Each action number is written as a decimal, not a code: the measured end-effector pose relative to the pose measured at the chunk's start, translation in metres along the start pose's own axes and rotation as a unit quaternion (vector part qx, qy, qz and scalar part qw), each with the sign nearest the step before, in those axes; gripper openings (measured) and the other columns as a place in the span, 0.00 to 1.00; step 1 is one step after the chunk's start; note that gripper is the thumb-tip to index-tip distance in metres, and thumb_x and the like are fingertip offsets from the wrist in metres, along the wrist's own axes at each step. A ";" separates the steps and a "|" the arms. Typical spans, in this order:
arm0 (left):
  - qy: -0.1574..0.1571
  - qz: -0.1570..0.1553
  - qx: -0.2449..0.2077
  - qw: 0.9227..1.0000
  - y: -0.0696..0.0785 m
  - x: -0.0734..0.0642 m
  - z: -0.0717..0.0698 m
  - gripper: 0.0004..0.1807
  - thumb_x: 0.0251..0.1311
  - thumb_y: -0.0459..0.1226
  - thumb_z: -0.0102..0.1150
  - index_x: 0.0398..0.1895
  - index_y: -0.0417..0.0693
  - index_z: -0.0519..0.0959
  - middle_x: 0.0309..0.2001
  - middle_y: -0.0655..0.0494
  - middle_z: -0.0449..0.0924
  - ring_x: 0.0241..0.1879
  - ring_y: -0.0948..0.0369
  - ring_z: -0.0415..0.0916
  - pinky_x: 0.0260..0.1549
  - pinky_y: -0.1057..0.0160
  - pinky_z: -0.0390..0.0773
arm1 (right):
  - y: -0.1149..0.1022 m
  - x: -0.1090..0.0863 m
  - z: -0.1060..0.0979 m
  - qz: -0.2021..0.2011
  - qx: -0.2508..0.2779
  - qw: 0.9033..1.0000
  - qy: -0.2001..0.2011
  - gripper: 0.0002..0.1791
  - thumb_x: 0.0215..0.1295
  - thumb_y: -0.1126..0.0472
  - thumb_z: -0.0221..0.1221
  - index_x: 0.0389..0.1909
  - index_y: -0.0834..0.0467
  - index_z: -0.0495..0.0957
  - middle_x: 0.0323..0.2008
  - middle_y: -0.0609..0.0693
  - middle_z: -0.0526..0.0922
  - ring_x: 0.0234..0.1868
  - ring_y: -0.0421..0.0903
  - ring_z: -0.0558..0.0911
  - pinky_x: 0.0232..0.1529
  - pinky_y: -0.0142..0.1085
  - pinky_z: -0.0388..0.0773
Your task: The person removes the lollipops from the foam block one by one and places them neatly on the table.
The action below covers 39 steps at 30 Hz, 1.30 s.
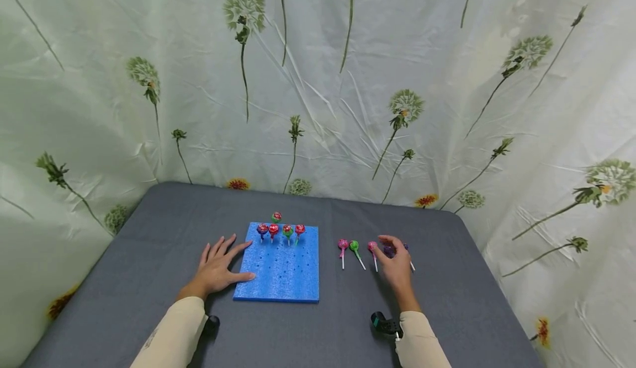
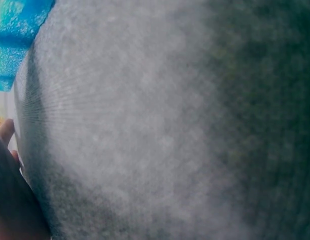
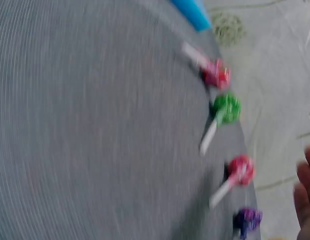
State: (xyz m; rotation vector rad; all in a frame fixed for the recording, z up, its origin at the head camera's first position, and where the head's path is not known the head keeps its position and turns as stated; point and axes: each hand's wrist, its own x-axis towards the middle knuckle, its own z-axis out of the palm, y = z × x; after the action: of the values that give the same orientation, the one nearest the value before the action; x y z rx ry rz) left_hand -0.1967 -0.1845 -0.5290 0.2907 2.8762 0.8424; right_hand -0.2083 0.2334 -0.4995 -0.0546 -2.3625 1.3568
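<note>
Spread fingers of my left hand (image 1: 216, 268) touch the left edge of a blue perforated foam board (image 1: 278, 285). Several wrapped lollipops stand upright at the board's far side, among them a purple one (image 1: 262, 228), a red one (image 1: 274, 228) and a green-and-red one (image 1: 287, 229). My right hand (image 1: 396, 268) hovers over the loose lollipops, thumb and fingers apart, around a purple lollipop (image 1: 390, 251) partly hidden by it. Left of that hand lie a pink lollipop (image 1: 372, 245), a green lollipop (image 3: 227, 108) and another pink lollipop (image 1: 343, 244). No lollipop appears gripped.
A dark grey cloth (image 1: 343, 329) covers the table. Behind it hangs a pale curtain (image 1: 318, 81) printed with dandelions. Another purple lollipop shows its white stick (image 1: 412, 266) beside my right hand.
</note>
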 end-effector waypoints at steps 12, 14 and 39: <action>-0.006 -0.010 0.011 1.000 0.003 0.000 -0.001 0.52 0.45 0.67 0.64 0.72 0.55 0.62 0.73 0.35 0.48 0.71 0.34 0.36 0.65 0.33 0.28 | -0.057 -0.024 0.040 -0.009 0.108 0.992 -0.064 0.14 0.57 0.73 0.65 0.44 0.73 0.77 0.41 0.67 0.82 0.43 0.63 0.79 0.46 0.49 0.76; -0.006 -0.011 0.012 1.000 0.004 0.000 -0.001 0.51 0.45 0.66 0.64 0.72 0.55 0.62 0.73 0.35 0.48 0.71 0.34 0.36 0.65 0.33 0.28 | -0.062 -0.027 0.046 -0.002 0.113 0.990 -0.083 0.14 0.58 0.72 0.64 0.45 0.73 0.77 0.42 0.67 0.82 0.44 0.64 0.78 0.48 0.53 0.75; -0.005 -0.014 0.012 1.000 0.003 0.000 -0.001 0.52 0.45 0.66 0.64 0.72 0.54 0.62 0.73 0.34 0.48 0.71 0.34 0.36 0.65 0.33 0.28 | -0.087 -0.021 0.109 -0.013 0.147 0.973 -0.178 0.21 0.61 0.69 0.63 0.55 0.69 0.74 0.52 0.65 0.80 0.55 0.62 0.76 0.56 0.58 0.71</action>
State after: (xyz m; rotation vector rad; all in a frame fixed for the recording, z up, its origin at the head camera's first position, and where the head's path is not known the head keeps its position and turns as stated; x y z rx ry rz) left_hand -0.1964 -0.1827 -0.5263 0.2571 2.8768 0.7994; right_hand -0.2145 0.0938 -0.4817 0.3305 -2.3951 1.8146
